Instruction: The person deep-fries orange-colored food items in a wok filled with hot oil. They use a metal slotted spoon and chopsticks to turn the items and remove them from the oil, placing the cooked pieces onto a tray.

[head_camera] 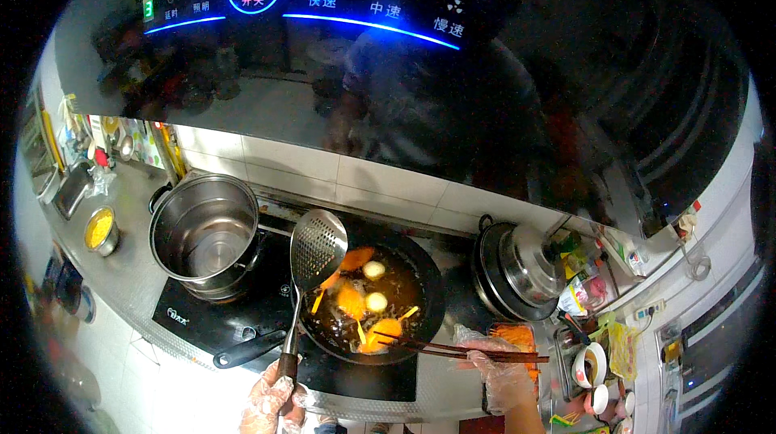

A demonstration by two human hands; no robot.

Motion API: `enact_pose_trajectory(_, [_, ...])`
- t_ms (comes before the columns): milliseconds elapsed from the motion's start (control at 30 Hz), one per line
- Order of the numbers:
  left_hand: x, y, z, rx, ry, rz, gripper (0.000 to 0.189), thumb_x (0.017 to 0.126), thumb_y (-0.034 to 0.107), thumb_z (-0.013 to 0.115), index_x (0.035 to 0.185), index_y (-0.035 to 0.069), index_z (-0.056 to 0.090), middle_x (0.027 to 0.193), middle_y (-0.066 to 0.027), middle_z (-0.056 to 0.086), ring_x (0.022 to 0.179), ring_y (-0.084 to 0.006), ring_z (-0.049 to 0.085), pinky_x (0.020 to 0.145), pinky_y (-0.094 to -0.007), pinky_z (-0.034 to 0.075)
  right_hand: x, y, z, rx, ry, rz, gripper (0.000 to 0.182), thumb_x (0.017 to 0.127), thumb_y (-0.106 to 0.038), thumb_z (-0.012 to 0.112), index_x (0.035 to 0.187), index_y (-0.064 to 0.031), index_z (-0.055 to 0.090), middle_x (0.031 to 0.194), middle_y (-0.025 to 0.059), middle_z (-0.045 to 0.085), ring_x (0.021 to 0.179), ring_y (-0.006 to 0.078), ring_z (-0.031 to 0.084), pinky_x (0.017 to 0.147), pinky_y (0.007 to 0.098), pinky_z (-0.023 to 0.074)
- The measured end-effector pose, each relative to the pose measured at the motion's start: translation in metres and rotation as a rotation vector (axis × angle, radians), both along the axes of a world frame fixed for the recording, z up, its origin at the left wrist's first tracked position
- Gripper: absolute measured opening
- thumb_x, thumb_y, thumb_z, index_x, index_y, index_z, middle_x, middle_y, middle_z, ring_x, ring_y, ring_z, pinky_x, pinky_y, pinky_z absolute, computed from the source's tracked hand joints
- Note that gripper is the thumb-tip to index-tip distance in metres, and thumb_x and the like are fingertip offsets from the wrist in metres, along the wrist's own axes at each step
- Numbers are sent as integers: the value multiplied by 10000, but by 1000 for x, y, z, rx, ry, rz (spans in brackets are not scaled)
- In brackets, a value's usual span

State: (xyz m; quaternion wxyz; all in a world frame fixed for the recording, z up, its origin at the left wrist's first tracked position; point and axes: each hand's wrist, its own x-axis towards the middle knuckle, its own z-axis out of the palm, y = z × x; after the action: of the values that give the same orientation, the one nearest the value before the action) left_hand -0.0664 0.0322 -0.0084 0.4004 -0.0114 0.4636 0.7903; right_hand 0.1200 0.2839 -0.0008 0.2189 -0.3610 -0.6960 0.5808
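Note:
My left hand [273, 400], in a clear plastic glove, grips the brown handle of a perforated metal skimmer [319, 249]. The skimmer's bowl is raised over the left rim of a black frying pan [429, 319] with bubbling oil. In the oil lie several orange battered pieces [350, 302], some with yellow sticks, and two pale round pieces [376, 302]. My gloved right hand [500, 373] holds dark chopsticks [464, 353], whose tips reach the orange piece nearest the pan's front. Behind this hand stands a metal tray of orange food [512, 335], partly covered by the hand.
An open steel pot [206, 234] stands left of the pan on the black hob [188, 307]. Further left is a metal cup of yellow food [101, 231]. Stacked pans and a steel bowl [532, 264] lean at right, near white bowls [589, 364]. A range hood [273, 94] overhangs the top.

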Motion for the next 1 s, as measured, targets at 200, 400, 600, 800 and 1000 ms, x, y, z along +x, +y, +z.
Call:
enact_pose_trajectory(200, [1,-1,-1,-4,7,5,396,862,201,477,1224,76,374,627,2,484,360,-45,367,312,-156,300,-1,-6,22,88,-97,-57,143,768,-33,561,895,30,581,885,89,575,781,174,576,720,270,456])
enact_pose_trajectory(400, [3,-2,1,-25,6,11,402,862,218,485,1213,57,376,631,3,482,366,-39,369,316,-153,301,12,20,13,311,-149,118,156,746,-45,586,893,-31,635,880,85,609,810,183,581,725,273,457])
enact_pose_trajectory(600, [4,-3,1,-19,28,-15,405,858,226,492,1202,48,376,635,1,482,373,-41,375,320,-152,306,-10,28,21,708,-161,435,127,758,-71,596,872,-66,651,862,67,624,795,144,573,693,259,453])
enact_pose_trajectory(800, [7,-7,3,-37,18,-14,406,853,228,500,1194,46,377,637,0,481,378,-43,380,324,-152,311,-46,24,54,302,-433,332,135,784,-112,574,897,-72,637,834,66,625,738,131,559,675,254,442])
enact_pose_trajectory(1000, [10,-10,4,-19,6,-14,397,849,226,507,1184,47,389,637,1,483,386,-41,384,330,-149,313,-54,39,43,544,-117,392,117,785,-133,581,874,-74,629,819,45,627,749,147,572,693,271,457])
